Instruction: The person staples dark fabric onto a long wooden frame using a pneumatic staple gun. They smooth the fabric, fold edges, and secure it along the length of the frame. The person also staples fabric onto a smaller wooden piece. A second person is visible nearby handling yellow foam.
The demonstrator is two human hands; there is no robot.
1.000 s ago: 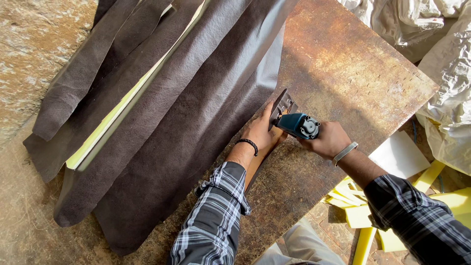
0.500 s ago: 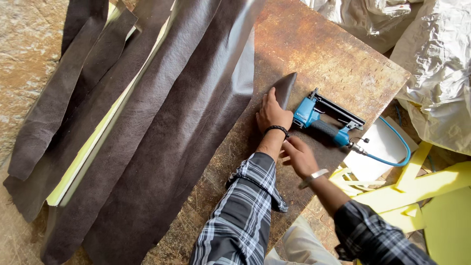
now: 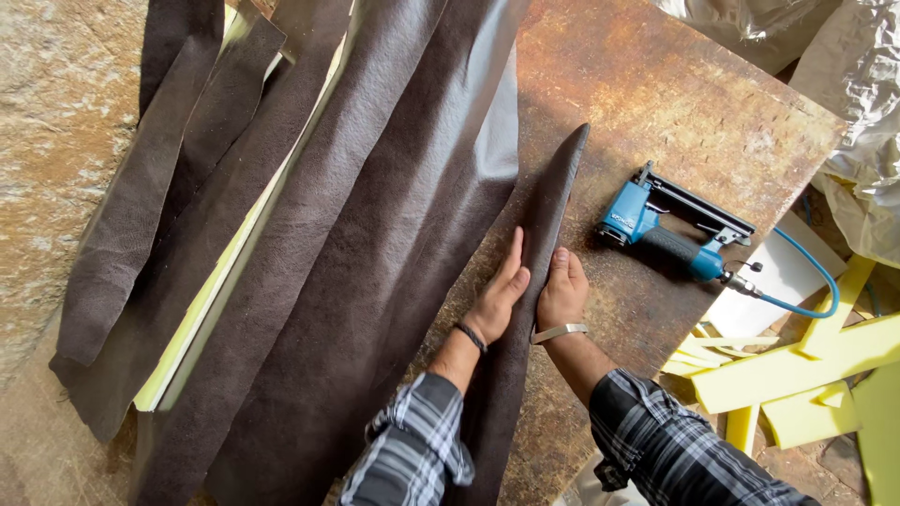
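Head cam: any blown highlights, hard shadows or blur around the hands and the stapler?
Head view: sharp overall, no motion blur on the left hand or right hand; the clear plastic sheeting at top right is nearly blown out; the blue staple gun casts a short hard shadow on the worn wooden board; the dark leather strip shows soft sheen, and its folds go very dark.
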